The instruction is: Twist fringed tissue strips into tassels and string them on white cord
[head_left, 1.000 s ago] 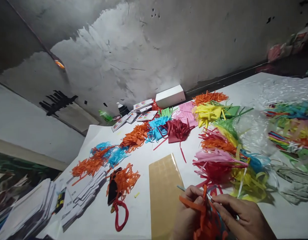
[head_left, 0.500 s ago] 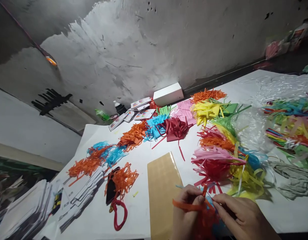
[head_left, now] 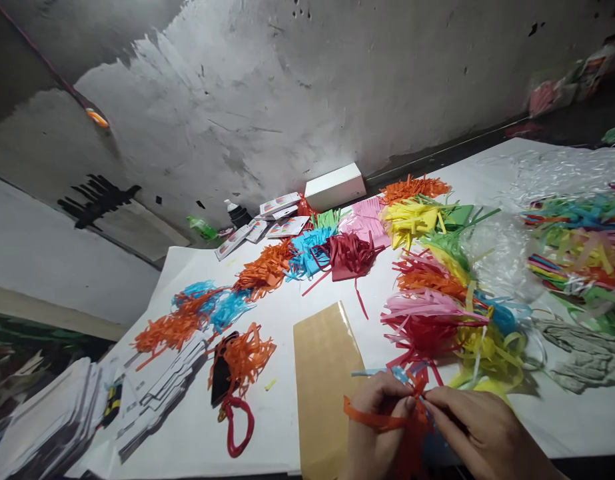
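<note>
At the lower right, my left hand is closed around a bunch of orange and blue paper strips. A long orange strip loops out over its knuckles, and a blue end sticks out to the left. My right hand pinches the same bunch from the other side, thumb and forefinger close to the left fingertips. The lower part of the bunch hangs in shadow between the hands. Just left lies a tan card sheet. Pink and dark red tassels rest right above my hands.
Orange tassel strips lie over a black phone with a red cord loop. White flat card pieces are at the left. A white box stands by the wall. Clear plastic bags with coloured strips cover the right side.
My hands have risen slightly and my fingertips have come closer together on the bunch. More of the blue strips now shows to the left, above my left hand.
</note>
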Available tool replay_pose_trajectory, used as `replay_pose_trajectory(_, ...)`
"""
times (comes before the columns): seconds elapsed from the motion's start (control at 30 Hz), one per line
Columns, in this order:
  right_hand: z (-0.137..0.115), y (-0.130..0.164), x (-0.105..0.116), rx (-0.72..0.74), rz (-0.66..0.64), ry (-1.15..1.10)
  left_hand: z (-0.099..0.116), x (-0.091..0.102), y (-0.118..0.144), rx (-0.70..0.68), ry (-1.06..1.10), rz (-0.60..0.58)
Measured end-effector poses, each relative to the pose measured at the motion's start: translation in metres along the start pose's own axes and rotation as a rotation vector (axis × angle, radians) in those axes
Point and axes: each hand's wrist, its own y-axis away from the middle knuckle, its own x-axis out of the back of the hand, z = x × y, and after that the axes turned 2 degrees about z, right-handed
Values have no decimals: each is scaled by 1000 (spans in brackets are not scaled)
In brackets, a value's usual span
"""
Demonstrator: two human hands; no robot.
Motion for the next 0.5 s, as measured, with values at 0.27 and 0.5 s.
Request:
replay_pose_trajectory(0.27,3,5,-8,-742,-298,-834,11,1,-3,-263,-135,-130)
replay_pose_trajectory(0.5,3,-3,-8,-404,106,-408,-10,-6,5,-310,-214,-182)
